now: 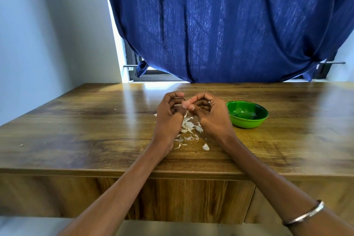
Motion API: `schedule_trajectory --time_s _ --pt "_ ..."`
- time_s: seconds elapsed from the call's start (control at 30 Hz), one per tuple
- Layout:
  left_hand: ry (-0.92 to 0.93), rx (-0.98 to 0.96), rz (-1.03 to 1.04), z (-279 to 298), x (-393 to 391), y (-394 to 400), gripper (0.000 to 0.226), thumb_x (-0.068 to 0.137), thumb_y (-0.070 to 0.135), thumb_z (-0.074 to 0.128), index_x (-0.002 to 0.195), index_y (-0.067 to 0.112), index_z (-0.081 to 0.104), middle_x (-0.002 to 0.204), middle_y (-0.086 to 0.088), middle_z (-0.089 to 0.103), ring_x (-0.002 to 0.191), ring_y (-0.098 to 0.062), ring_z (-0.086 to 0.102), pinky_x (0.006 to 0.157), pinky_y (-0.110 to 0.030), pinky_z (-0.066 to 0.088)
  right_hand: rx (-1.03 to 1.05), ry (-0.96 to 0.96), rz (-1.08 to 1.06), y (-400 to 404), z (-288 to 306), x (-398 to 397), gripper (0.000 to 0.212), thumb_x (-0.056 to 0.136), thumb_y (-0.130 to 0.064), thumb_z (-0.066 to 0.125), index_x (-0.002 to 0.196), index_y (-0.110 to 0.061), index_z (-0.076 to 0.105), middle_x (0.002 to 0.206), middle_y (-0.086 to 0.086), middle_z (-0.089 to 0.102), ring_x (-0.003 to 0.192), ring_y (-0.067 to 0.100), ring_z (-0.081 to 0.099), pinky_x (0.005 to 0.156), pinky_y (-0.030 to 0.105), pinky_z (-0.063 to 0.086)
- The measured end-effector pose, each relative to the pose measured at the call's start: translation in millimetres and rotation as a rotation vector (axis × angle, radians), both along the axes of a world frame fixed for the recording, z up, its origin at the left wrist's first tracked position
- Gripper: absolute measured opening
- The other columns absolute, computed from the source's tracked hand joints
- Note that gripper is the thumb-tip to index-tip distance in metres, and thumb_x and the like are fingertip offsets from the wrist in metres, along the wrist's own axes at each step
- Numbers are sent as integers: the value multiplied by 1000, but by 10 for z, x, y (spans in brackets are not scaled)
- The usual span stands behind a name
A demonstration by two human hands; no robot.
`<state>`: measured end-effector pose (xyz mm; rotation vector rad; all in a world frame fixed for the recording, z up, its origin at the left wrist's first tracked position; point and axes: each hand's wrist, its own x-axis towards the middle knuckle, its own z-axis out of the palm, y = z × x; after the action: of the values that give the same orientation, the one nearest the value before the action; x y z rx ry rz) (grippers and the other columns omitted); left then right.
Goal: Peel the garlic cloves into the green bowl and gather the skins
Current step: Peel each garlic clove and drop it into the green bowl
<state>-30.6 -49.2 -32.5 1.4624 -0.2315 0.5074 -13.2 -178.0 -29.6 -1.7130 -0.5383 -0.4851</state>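
Note:
Both hands are raised just above the wooden table (95,120), fingers curled and meeting at the tips. My left hand (169,115) and my right hand (209,113) pinch a small garlic clove (187,102) between them; only a pale sliver of it shows between the thumbs. A strip of skin hangs down from it. Under the hands lies a loose pile of white garlic skins (188,129), with one stray flake (206,147) nearer to me. The green bowl (247,121) stands to the right of my right hand; I cannot make out cloves inside it.
A dark blue curtain (229,25) hangs over a window behind the table's far edge. A pale wall (47,34) closes the left side. Tiny skin crumbs (21,145) are scattered on the table's left part. The near table edge runs under my forearms.

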Motion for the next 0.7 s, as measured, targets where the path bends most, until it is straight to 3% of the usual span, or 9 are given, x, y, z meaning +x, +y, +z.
schedule_trajectory --time_s 0.2,0.43,0.53,0.7 --pt "-30 26 26 8 -13 -7 23 94 -1 65 105 18 59 88 2 71 77 0 65 68 -16 48 35 -17 -6 -1 -2 -18 11 87 -6 76 96 -10 73 89 -3 77 83 9 73 73 26 61" --pt "-2 26 4 -9 3 -3 19 95 -3 62 102 14 57 95 -12 74 87 -12 68 76 -24 52 -45 -58 -52 -7 -49 -5 17 87 -14 79 83 -22 66 86 -4 73 84 11 71 78 41 62" --pt "2 40 -5 -16 14 -3 19 97 -4 58 97 15 56 94 -11 72 91 -15 68 78 -25 53 -65 -61 -59 4 -55 -14 16 88 -17 79 84 -22 64 85 -4 72 82 11 70 74 39 61" --pt "17 57 -20 -12 20 -5 23 98 -6 54 91 16 54 86 -2 69 81 -5 65 71 -18 50 -127 -66 -50 9 -42 -20 15 91 -19 75 87 -18 61 82 1 69 77 14 65 68 34 58"
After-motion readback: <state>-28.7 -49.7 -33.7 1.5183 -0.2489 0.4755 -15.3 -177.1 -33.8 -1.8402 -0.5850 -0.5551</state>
